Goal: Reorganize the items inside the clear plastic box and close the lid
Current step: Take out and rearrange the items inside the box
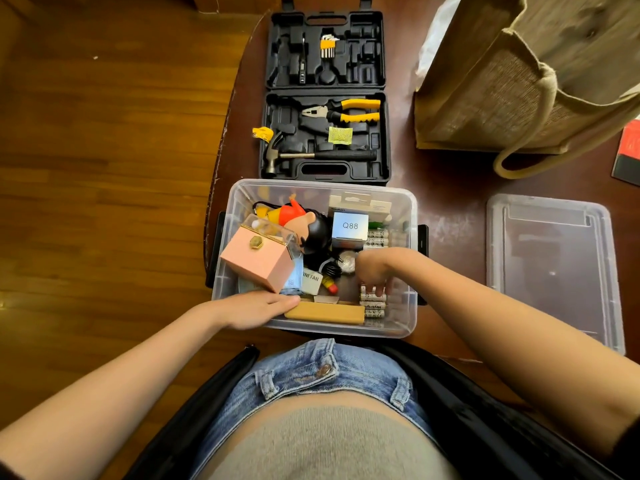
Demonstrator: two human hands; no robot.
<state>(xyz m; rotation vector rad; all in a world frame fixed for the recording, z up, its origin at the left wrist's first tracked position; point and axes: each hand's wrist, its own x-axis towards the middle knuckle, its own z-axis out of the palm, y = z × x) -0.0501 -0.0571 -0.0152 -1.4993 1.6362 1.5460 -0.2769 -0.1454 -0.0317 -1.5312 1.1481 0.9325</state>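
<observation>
**Both hands in the open clear box, lid off to the side**

Clear plastic box (239,202) sits at frame centre on the dark table (450,181), uncovered. Its lid (554,268) lies flat on the table at 3 o'clock from the box, apart from it.

Left hand (256,308) at the box's 7 o'clock corner, fingers straight and together, resting over the near rim and touching the end of a flat wooden block (325,312) lying along the near wall. Not gripping anything.

Right hand (372,271) reaches down into the box at its 4 o'clock area, wrist bent, fingers curled down onto a row of batteries (372,306); can't tell whether it pinches one or only touches.

In the box: pink box (258,261) tilted at 9 o'clock, cartoon figure (304,226) at 11 o'clock, white "Q88" box (349,226) at 1 o'clock, more batteries beside it, "MINI FAN" box (311,280) near centre.

Beyond the box at 12 o'clock: open black tool case (325,91) with pliers (346,110) and hammer (311,155). Jute bag (502,81) at 2 o'clock.
</observation>
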